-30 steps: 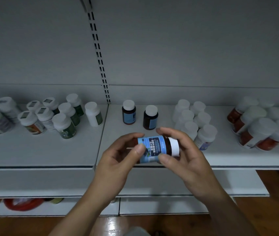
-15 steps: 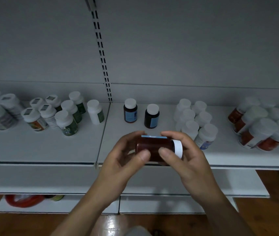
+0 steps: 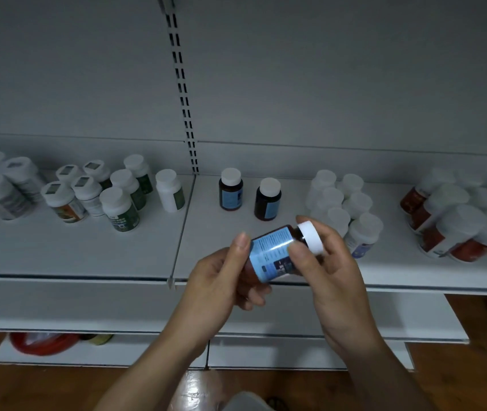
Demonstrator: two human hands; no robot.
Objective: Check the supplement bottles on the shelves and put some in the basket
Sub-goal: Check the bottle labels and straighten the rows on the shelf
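Observation:
A dark brown bottle (image 3: 271, 253) with a blue label and white cap lies tilted in front of the white shelf (image 3: 88, 250), cap up and to the right. My left hand (image 3: 221, 286) grips its base end and my right hand (image 3: 328, 268) holds it near the cap. Two matching brown bottles (image 3: 231, 189) (image 3: 268, 199) stand upright on the shelf behind. The basket is mostly hidden: only a red rim (image 3: 40, 342) shows under the lower shelf at the left.
Green-labelled white bottles (image 3: 120, 209) cluster at the left, all-white bottles (image 3: 340, 203) stand at the centre right, red-labelled ones (image 3: 450, 229) at the far right. A slotted upright (image 3: 184, 93) divides the back panel. Wooden floor (image 3: 473, 381) lies below.
The bottle has been turned in my hands: the bare brown side faced me half a second ago, now the blue printed label does, and the cap end has tilted upward.

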